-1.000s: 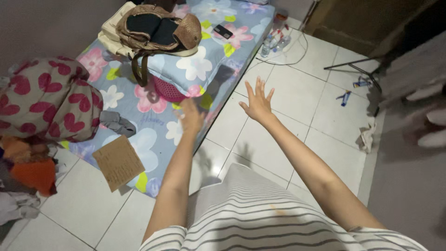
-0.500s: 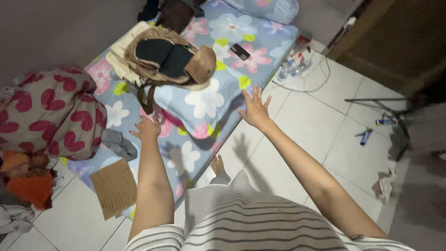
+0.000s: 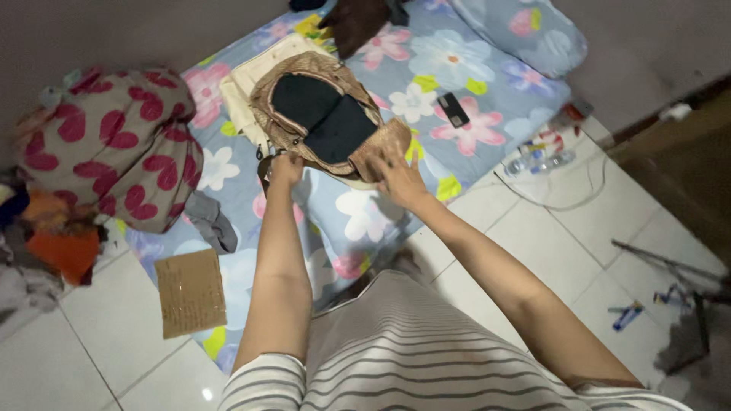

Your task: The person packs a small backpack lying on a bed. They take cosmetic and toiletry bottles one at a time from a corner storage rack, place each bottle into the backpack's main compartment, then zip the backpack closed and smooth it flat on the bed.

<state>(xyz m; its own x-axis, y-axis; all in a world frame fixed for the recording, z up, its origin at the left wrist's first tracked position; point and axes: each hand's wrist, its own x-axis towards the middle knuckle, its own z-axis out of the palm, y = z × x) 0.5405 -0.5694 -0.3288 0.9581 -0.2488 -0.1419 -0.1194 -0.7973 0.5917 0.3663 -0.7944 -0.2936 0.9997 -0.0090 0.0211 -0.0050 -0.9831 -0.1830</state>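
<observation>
2 bare hands reach down onto a brown backpack (image 3: 327,122) that lies flat on a floral mattress (image 3: 426,68) on the floor. The backpack shows its back panel, with 2 black pads set in the tan fabric, and it rests partly over a cream folded cloth (image 3: 251,76). The left hand (image 3: 285,169) sits at the lower left edge of the backpack, where a dark strap hangs; its fingers curl toward the bag, though whether they pinch the strap cannot be told. The right hand (image 3: 400,179) lies on the lower right corner of the backpack with fingers spread and pressed flat against the fabric. A small black phone (image 3: 454,109) rests on the mattress, well apart from the bag to the right. A bundle in red-flowered cloth (image 3: 114,148) sits at the left edge of the mattress, with a grey rag (image 3: 209,221) just beside it. A piece of brown cardboard (image 3: 189,291) lies near the mattress's lower edge. A blue floral pillow (image 3: 518,30) lies at the head of the mattress. Plastic bottles (image 3: 537,156) and a thin cable (image 3: 563,199) lie on the white tiled floor (image 3: 609,251).
</observation>
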